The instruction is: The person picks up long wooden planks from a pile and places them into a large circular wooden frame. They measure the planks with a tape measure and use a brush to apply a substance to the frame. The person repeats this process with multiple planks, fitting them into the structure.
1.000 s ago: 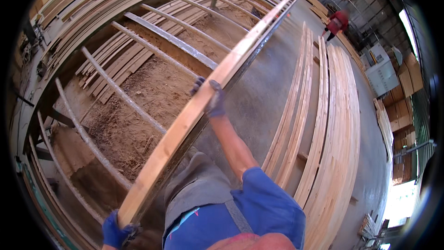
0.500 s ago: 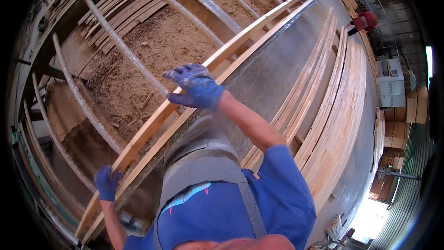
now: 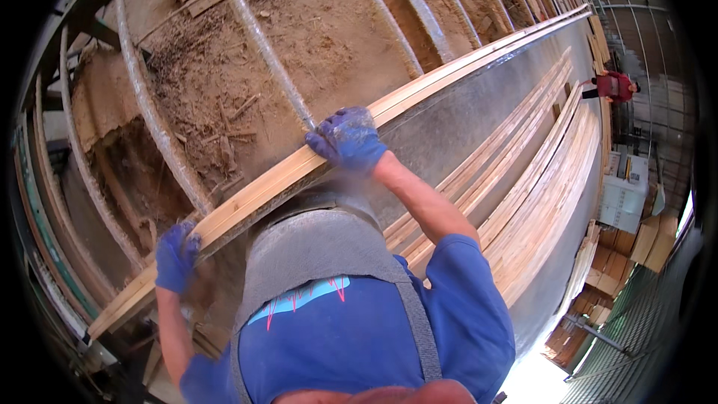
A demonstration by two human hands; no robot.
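Observation:
Two long pale wooden boards (image 3: 269,183) lie against each other, running from the lower left up to the far right in front of my body. Farther up along them, my right hand (image 3: 348,141), in a blue glove, grips them from above with its fingers curled over the far edge. Near their lower left end my left hand (image 3: 175,260), gloved in blue too, has its fingers wrapped over the boards. Part of each hand's grip is hidden beneath the wood.
Metal rollers (image 3: 262,37) cross above a floor strewn with sawdust (image 3: 307,11). To my right, several long boards (image 3: 523,232) rest on a grey surface (image 3: 426,150). A person in red (image 3: 617,87) stands far off, beyond a white cabinet (image 3: 624,191).
The two boards, apart before, now lie together. My right hand has moved rightward and down along them, my left hand slightly up. The view has shifted, and the far person now stands more upright.

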